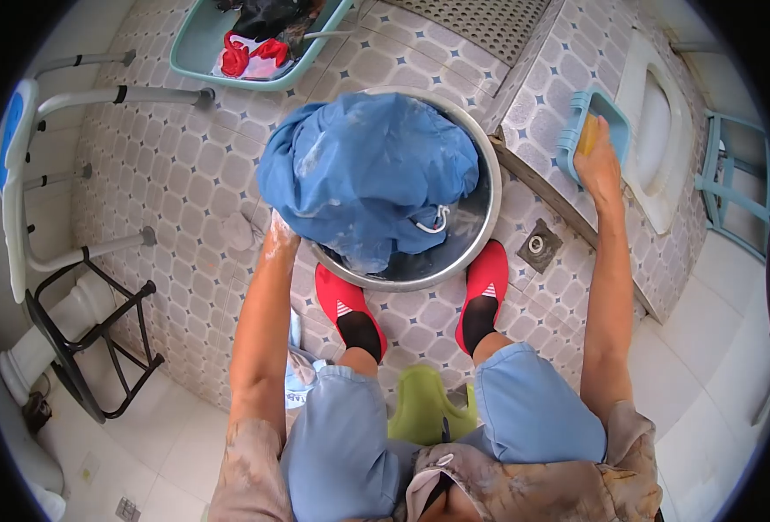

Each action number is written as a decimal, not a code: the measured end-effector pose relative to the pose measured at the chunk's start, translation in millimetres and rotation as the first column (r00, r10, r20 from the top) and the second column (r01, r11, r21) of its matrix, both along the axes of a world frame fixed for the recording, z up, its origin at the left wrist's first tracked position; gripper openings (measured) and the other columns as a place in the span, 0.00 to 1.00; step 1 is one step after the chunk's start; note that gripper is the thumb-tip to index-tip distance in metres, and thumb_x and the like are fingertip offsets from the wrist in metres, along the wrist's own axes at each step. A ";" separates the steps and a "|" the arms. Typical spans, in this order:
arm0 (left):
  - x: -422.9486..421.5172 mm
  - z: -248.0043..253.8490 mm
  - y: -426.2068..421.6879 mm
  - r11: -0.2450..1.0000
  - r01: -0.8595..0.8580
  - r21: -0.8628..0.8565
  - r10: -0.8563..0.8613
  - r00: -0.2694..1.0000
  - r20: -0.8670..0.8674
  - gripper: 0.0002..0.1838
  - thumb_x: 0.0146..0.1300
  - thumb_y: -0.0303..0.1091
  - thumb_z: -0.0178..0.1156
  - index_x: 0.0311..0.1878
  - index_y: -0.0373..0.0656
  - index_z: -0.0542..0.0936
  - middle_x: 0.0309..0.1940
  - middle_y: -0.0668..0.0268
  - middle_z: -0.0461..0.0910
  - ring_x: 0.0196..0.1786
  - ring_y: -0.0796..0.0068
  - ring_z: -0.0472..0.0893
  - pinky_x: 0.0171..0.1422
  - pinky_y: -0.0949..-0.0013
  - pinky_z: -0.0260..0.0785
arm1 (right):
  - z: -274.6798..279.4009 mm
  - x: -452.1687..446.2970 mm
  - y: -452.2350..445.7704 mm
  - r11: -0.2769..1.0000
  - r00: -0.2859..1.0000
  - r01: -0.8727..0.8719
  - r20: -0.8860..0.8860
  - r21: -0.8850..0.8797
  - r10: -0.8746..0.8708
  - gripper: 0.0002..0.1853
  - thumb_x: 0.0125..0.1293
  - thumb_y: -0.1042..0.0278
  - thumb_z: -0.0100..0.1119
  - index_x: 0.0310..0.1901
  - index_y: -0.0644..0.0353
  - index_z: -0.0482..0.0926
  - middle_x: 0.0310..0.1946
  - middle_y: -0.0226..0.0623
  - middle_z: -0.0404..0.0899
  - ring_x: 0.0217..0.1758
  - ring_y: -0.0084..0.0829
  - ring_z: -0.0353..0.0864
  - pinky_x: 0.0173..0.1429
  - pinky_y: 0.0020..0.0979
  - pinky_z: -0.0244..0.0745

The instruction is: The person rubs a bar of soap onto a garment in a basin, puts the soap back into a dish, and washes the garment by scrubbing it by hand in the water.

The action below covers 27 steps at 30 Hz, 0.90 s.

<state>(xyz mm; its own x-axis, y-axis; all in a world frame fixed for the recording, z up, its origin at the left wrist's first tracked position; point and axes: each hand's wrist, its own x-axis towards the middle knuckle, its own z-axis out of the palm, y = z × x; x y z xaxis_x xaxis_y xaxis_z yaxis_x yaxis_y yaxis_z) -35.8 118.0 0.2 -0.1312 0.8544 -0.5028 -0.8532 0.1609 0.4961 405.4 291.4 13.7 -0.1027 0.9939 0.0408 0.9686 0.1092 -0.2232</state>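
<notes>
On the tiled floor, a steel basin holds the blue garment, sudsy only in patches, the rest unlathered. The right hand has its fingers around a yellow bar in the blue box; the left hand's are hidden by cloth, state unclear.

The one head view looks steeply down onto a nearby basin.
</notes>
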 end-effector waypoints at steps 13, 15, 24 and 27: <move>53.1 8.0 18.2 0.993 0.013 0.116 -0.027 0.992 0.119 0.22 0.71 0.41 0.46 0.65 0.43 0.70 0.60 0.57 0.76 0.61 0.57 0.76 0.67 0.54 0.67 | 43.0 -30.9 -4.6 0.964 0.967 0.200 -0.197 0.176 -0.165 0.32 0.65 0.62 0.53 0.70 0.59 0.59 0.46 0.61 0.78 0.49 0.58 0.78 0.59 0.46 0.71; 59.6 8.7 21.9 0.991 0.026 0.131 -0.042 0.992 0.121 0.22 0.72 0.42 0.46 0.65 0.43 0.70 0.60 0.57 0.76 0.61 0.57 0.76 0.67 0.55 0.67 | 66.5 -56.4 -16.7 0.975 0.937 0.116 -0.347 0.188 -0.045 0.30 0.67 0.66 0.51 0.70 0.60 0.59 0.48 0.58 0.77 0.51 0.54 0.77 0.59 0.43 0.71; 95.6 3.6 12.9 0.990 0.030 0.141 -0.043 0.995 0.090 0.22 0.73 0.42 0.44 0.65 0.44 0.70 0.60 0.57 0.76 0.61 0.58 0.76 0.67 0.55 0.68 | 48.0 -227.1 -124.7 0.791 0.670 -0.544 -0.423 0.280 0.610 0.34 0.59 0.63 0.64 0.68 0.47 0.64 0.61 0.50 0.61 0.60 0.54 0.65 0.65 0.45 0.62; 100.6 3.1 1.7 0.992 0.015 0.127 -0.024 0.997 0.071 0.22 0.73 0.43 0.43 0.65 0.44 0.70 0.60 0.57 0.76 0.61 0.58 0.76 0.67 0.55 0.68 | 34.0 -230.4 -98.5 0.897 0.804 -0.387 -0.398 0.214 0.442 0.32 0.62 0.58 0.62 0.68 0.47 0.65 0.57 0.52 0.66 0.56 0.53 0.68 0.61 0.45 0.64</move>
<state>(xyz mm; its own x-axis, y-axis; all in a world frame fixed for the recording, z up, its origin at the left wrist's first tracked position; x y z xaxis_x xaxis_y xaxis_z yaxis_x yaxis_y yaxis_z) 64.8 119.7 3.3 -0.0812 0.9136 -0.3983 -0.8849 0.1178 0.4506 175.0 193.0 47.8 -0.4490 0.8451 0.2900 0.6354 0.5302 -0.5613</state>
